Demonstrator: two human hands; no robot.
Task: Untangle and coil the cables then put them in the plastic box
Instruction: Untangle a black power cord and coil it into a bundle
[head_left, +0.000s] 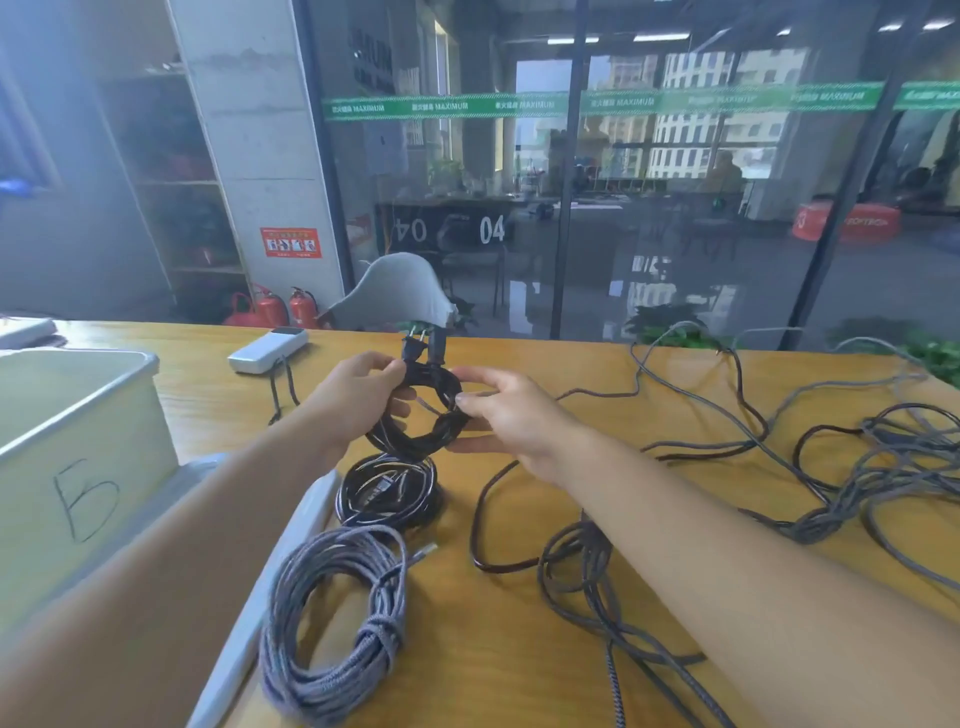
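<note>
Above the wooden table (519, 613) I hold a small coil of black power cable (415, 436), its plug ends sticking up at the top. My left hand (358, 400) grips the coil's left side near the plugs. My right hand (511, 415) pinches its right side. Under it lies a second black coil (387, 491). A coiled grey braided cable (332, 618) rests nearer to me. A tangle of grey and dark cables (852, 478) spreads across the right of the table. The white plastic box (78, 415), marked with a handwritten letter, stands at the left.
A white lid or flat panel (270, 587) lies beside the box under my left forearm. A white device with a dark cord (267, 351) sits at the table's far edge. A grey chair back (400, 293) stands behind the table, before a glass wall.
</note>
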